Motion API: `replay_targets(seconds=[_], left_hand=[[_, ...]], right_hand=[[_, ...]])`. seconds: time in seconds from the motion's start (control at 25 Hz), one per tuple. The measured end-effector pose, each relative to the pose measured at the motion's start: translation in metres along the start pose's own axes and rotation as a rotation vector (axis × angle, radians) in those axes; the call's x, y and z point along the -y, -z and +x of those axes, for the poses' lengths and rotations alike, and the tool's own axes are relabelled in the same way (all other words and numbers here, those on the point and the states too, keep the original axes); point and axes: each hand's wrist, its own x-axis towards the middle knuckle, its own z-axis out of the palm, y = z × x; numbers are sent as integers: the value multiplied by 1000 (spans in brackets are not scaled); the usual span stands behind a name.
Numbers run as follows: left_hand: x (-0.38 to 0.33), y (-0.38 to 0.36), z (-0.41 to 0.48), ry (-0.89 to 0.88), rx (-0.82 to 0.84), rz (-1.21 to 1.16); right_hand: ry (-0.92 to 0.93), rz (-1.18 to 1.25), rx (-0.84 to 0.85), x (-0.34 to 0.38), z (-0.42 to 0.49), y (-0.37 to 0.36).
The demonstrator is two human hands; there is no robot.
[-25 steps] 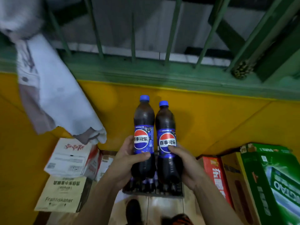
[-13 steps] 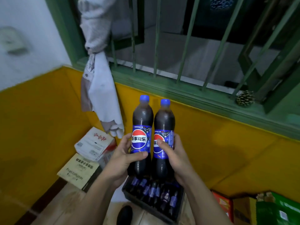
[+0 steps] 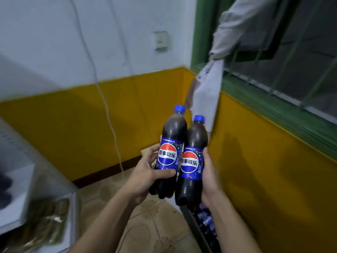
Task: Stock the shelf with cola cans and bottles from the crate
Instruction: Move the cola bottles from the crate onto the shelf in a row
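I am holding 2 cola bottles up in front of me, 1 in each hand. My left hand (image 3: 144, 172) is gripping the left bottle (image 3: 167, 156) around its lower half, with the thumb lying across the front just under the label and the fingers curling round the far side. My right hand (image 3: 209, 176) is gripping the right bottle (image 3: 189, 162) from its right side, with the fingers wrapping behind it. Both bottles are leaning slightly to the right, blue caps up, and their sides are touching; the left one is sitting a little higher. They are hanging in the air over the patterned floor (image 3: 145, 225).

The dark crate (image 3: 193, 221) is lying on the floor below my right forearm, against the yellow wall (image 3: 273, 179), with more blue-labelled bottles showing inside it. A pale cloth (image 3: 207, 99) is hanging from the green window frame (image 3: 273, 110) behind the bottles. A thin cord (image 3: 109, 115) is running down the white and yellow wall to the left. A white unit (image 3: 36, 198) at the left edge is too blurred for me to identify.
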Motion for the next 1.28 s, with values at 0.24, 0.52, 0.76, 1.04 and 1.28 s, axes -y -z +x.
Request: replay_targets(seconds=[0.24, 0.52, 0.76, 1.04, 1.28], left_hand=[[-6, 89, -75, -111, -328, -65], [-5, 211, -209, -229, -651, -122], [-3, 302, -319, -304, -859, -167], [-26, 381, -419, -419, -1044, -126], [-51, 425, -460, -486, -1124, -137]], right_hand=[[28, -268, 388, -47, -9, -93], [-131, -287, 685, -137, -60, -238], [-183, -293, 919, -215, -119, -354], [-201, -261, 1057, -284, -178, -468], [-183, -298, 1134, -307, -200, -538]])
